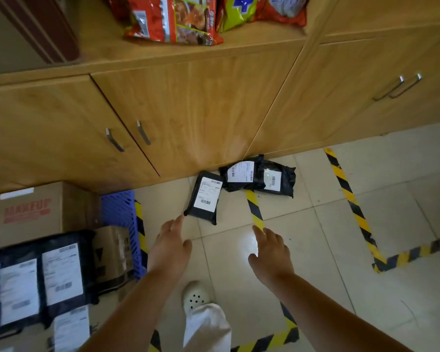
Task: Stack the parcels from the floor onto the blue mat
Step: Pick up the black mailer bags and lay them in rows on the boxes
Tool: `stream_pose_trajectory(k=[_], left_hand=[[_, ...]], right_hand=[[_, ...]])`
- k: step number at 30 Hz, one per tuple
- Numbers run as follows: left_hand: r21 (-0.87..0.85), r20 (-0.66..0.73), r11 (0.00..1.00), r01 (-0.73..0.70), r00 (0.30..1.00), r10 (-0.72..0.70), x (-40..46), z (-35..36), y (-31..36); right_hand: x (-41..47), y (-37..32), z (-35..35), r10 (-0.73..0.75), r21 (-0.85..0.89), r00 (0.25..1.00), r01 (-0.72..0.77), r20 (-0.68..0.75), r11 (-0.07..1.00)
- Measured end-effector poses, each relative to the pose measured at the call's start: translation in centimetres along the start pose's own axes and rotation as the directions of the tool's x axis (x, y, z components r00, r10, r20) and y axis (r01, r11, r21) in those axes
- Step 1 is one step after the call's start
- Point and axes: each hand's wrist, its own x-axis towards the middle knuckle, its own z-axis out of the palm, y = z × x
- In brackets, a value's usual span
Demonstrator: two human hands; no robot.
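Both hands empty, fingers spread: left hand (169,246) nr flat parcel (205,197) by cupboard (188,110); right hand (271,255) further back; risk: slick wrap slips from one-corner pinch.

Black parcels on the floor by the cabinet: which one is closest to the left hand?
The leftmost black parcel, lying apart from the other two; the left hand nearly reaches its near corner.

Three black parcels (205,196) (240,175) (277,181) on floor, two hands (169,247) (271,252).
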Motion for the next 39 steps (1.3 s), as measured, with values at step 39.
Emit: stream_pose_trajectory(k=[39], left_hand=[[-0.083,0.080,0.984,0.156,0.985,-0.150,33.2,23.7,-11.0]], right_hand=[[38.9,-1.2,20.9,-0.122,0.793,0.897,-0.304,0.424,0.527]])
